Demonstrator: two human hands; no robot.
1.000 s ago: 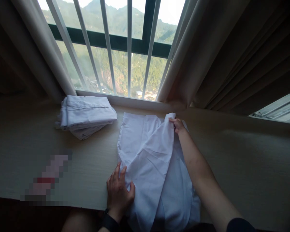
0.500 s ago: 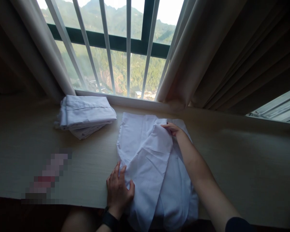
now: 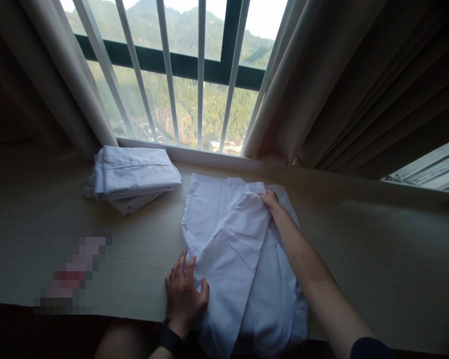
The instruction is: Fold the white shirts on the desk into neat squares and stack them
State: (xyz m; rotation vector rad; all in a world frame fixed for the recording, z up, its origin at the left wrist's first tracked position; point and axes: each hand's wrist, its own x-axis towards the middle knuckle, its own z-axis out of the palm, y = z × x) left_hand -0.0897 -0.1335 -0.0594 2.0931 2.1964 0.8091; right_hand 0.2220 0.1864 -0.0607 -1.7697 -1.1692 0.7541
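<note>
A white garment (image 3: 228, 259) lies partly folded on the wooden surface, with what looks like a sleeve (image 3: 243, 219) laid slantwise across it. Its lower end hangs over the near edge. My left hand (image 3: 185, 289), with a dark band on the wrist, rests at the garment's left side, fingers apart. At the far end of the sleeve, my right hand (image 3: 271, 200) pinches the cloth near the cuff; its fingertips are partly hidden. Back left of it sits a stack of folded white cloth (image 3: 138, 172), apart from both hands.
The pale wooden surface (image 3: 377, 259) runs below a barred window (image 3: 187, 99). Grey curtains (image 3: 333, 75) hang on both sides, reaching down to the back of the surface. A blurred-out pinkish item (image 3: 80, 259) lies at the left near the front edge.
My right hand has shifted slightly, and its fingers have closed further around the sleeve's end. The cuff lies a little further right. My left hand stays in place.
</note>
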